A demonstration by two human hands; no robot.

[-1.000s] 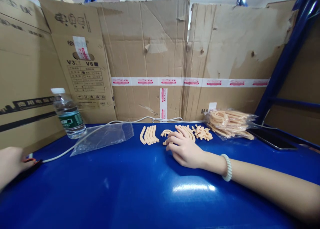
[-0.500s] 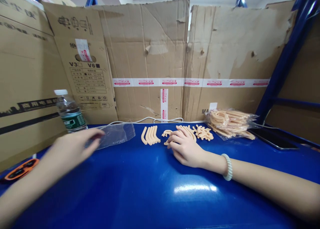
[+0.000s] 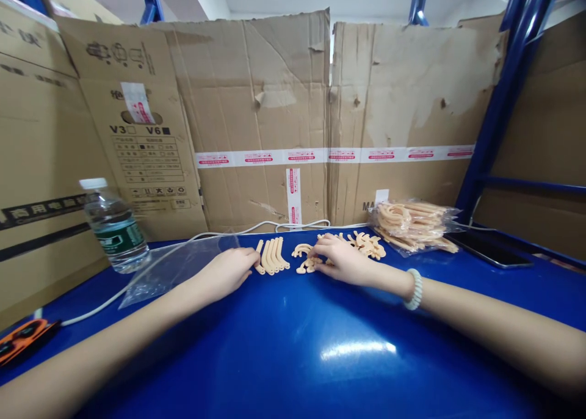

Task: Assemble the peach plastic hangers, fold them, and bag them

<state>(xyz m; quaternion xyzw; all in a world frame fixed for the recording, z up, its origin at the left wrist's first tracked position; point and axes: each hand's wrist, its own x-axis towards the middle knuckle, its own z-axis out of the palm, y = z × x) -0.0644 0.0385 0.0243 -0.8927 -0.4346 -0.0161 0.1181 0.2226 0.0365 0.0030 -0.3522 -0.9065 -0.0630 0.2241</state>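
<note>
A row of curved beige strips (image 3: 273, 257) lies side by side on the blue table. My left hand (image 3: 234, 269) is at the row's left end, its bent fingers closed at the leftmost strip. My right hand (image 3: 343, 259) reaches over small beige pieces to the right of the row, with fingers curled down on them; the fingertips are partly hidden. Just beyond those fingers sits a small arched piece (image 3: 302, 248). A loose pile of small beige pieces (image 3: 370, 245) lies behind my right hand, which covers part of the other strips there.
A clear plastic bag (image 3: 171, 269) and a water bottle (image 3: 116, 236) are on the left, with a white cable and an orange-black object (image 3: 22, 339). Bagged beige parts (image 3: 412, 225) and a phone (image 3: 488, 250) are on the right. Cardboard (image 3: 256, 113) walls the back.
My left hand has moved right, from beside the plastic bag to the row of strips. The bag now lies flat and spread out. My right hand has stayed around the small pieces.
</note>
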